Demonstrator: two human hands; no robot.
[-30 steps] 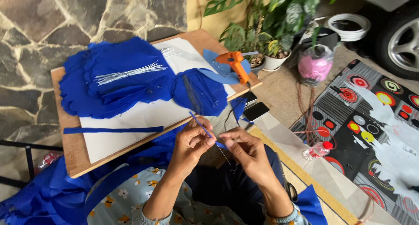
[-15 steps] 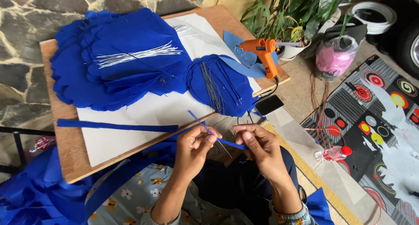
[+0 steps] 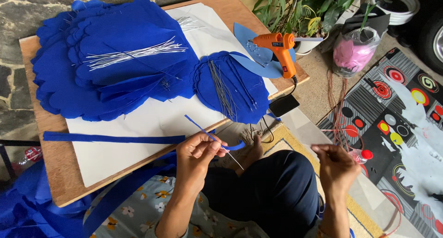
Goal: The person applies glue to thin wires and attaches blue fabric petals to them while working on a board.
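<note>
Between left fingers [image 3: 208,145]: blue-wrapped wire [image 3: 213,137].

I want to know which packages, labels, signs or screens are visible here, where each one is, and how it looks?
Phone screen: off the board's right edge, below the orange glue gun; dark, flat rectangle, blank.
Plastic bag: on the ground right of the board, beside the plant pot; clear, bulging, pink inside.
Small bottle: on the patterned mat near the right hand; clear with red cap.
Red-and-white package: at the left edge, under the board; partly hidden.
No signs are visible.
</note>
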